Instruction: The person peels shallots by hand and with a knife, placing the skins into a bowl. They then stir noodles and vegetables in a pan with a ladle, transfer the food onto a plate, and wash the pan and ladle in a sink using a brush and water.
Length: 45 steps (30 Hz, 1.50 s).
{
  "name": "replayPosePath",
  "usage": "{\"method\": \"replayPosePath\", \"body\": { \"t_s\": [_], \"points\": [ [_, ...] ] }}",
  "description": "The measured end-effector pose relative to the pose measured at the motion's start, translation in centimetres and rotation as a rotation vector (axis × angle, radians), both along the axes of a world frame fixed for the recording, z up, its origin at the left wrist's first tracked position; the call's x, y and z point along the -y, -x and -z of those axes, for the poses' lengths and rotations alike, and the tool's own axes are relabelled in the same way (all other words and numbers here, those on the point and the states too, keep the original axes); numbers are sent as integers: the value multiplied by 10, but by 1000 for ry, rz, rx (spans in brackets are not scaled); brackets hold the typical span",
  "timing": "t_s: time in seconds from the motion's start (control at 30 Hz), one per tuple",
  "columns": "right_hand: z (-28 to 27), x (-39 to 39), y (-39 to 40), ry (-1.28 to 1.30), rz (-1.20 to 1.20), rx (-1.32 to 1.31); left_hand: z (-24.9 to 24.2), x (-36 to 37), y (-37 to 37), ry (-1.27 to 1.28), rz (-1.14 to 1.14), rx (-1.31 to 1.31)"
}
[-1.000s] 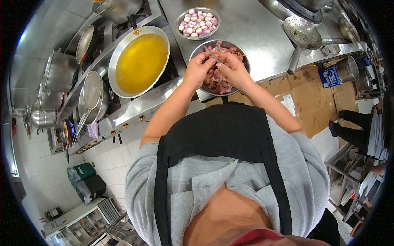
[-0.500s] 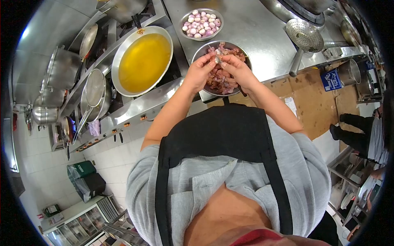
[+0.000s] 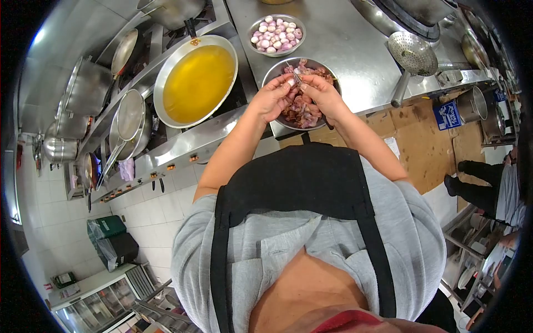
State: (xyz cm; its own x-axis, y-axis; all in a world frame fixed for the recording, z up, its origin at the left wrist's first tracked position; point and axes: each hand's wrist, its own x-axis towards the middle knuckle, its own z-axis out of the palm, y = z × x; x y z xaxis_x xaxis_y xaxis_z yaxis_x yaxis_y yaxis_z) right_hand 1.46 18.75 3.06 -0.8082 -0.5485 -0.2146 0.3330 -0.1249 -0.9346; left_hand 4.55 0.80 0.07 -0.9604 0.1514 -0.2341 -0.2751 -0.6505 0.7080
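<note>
Both of my hands are over a metal bowl of raw meat pieces. My left hand has its fingers closed near the bowl's middle, around something small and pale that I cannot make out. Close against it, my right hand pinches at the same spot, its fingertips nearly touching the left ones. Behind the meat bowl stands a smaller metal bowl with several peeled shallots. To the left a wide pan of yellow oil rests on the stove.
A skimmer lies at the counter's right side, handle toward the front edge. Left of the oil pan are a strainer on a pan and a large pot. A person in dark trousers is at the far right.
The view has shifted slightly. My fingers have moved a little over the bowl and remain close together.
</note>
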Motion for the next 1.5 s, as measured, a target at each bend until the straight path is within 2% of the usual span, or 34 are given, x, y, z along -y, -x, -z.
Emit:
{"method": "replayPosePath", "body": {
  "t_s": [0.17, 0.37, 0.43, 0.47, 0.63, 0.7, 0.77, 0.93, 0.97, 1.03, 1.07, 1.13, 1.2, 1.27, 1.33, 1.43, 1.5],
  "points": [
    [-4, -15, 14, 38, 73, 80, -7, 2, -6, -52, 36, -12],
    [-8, -15, 3, -136, -83, 105, -1, 11, -1, -198, 63, -23],
    [-6, -11, -5, -44, -39, 49, 2, 8, 2, -118, 42, -33],
    [-5, -12, -7, -7, -138, 20, 3, 6, 2, -117, 47, -30],
    [2, -6, -13, 7, -130, 3, -10, -7, -4, 66, -67, 27],
    [1, -1, -14, -6, -53, -44, -10, -9, -5, 88, -72, 25],
    [0, -3, -13, -17, -88, -62, -8, -8, -5, 113, -75, 26],
    [13, -3, -10, -21, -156, -55, -9, -13, -8, 227, -91, -81],
    [19, 1, -8, 15, -113, -127, -10, -15, -9, 227, -94, -77],
    [16, 6, -9, 51, -70, -199, -11, -21, -10, 438, -189, -127],
    [13, 7, -9, 40, -51, -143, -8, -22, -9, 438, -188, -127],
    [9, 8, -9, 29, -27, -87, -2, -25, -10, 669, -280, -164],
    [8, 9, -7, -13, -40, -9, 0, -23, -10, 576, -240, -139],
    [6, 1, -11, -4, -74, -55, -4, -13, -10, 485, -204, -116],
    [13, -7, -8, 7, -108, -103, -8, 0, -11, 203, 1, 5],
    [22, -12, -8, 52, -199, -107, -6, 2, -14, 199, 61, 15],
    [12, -9, -15, 57, -110, 27, 1, -5, -11, 283, 23, -41]
  ]
}}
